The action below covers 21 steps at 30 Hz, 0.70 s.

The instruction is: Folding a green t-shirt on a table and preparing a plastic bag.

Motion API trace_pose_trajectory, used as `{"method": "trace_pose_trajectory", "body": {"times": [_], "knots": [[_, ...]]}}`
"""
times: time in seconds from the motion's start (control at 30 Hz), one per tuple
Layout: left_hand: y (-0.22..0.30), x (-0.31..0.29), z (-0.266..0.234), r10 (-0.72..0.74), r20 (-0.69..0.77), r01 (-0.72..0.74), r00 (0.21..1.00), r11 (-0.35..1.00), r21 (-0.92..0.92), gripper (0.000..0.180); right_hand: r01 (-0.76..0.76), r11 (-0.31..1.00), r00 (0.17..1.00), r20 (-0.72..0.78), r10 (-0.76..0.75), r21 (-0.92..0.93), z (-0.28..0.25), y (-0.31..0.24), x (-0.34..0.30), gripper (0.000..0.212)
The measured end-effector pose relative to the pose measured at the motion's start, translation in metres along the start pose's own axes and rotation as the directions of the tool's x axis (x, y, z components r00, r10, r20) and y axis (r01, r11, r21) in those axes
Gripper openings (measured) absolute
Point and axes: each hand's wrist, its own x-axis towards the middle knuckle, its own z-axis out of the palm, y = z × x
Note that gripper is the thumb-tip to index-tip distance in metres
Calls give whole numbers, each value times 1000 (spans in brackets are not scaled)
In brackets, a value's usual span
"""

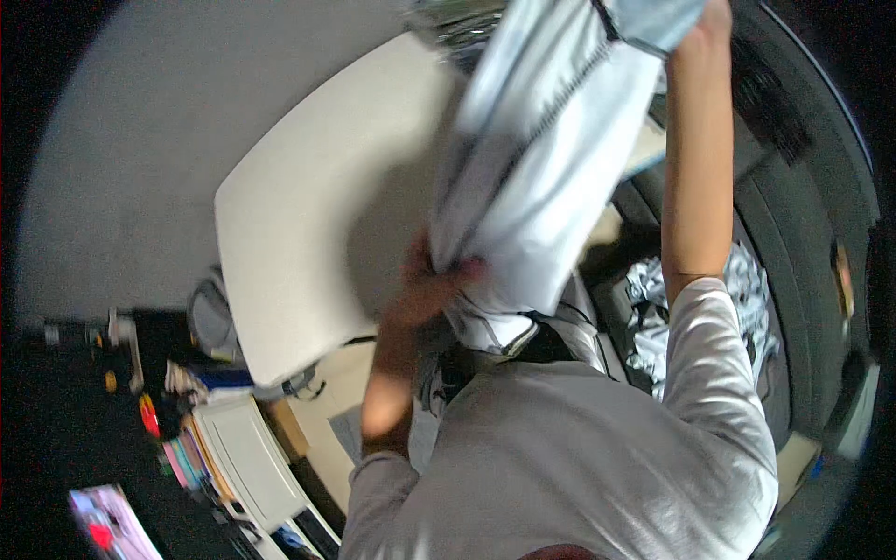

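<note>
A long pale grey-white garment (569, 177) hangs stretched in front of me, with a dark line like a zip or piping along it. My right hand (714, 23) holds its upper end at the top right, arm reaching far out; the frame edge cuts off part of the fingers. Lower down, my left hand (439, 280) grips the garment's left edge, fingers around the fabric and blurred by motion. The garment's lower end hangs close to my body. Behind it lies a cream-white table (299, 215), partly covered by its shadow.
A dark sofa (775, 215) runs along the right, with a heap of crumpled patterned cloth (649, 308) on it. Clear plastic packaging (457, 28) lies at the table's far edge. At lower left stand a white cabinet (247, 457) and a grey rounded backrest (213, 317).
</note>
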Motion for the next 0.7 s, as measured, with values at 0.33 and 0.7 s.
{"method": "trace_pose_trajectory", "body": {"times": [0.33,0.7], "knots": [[-6,-7,-142,494,-505,204,708,541,816,52,93,-116,977,68,201,-989,51,262,-89,51],[-80,-123,-114,511,-326,65,795,463,884,40,413,-25,574,239,783,-910,88,285,-218,47]]}}
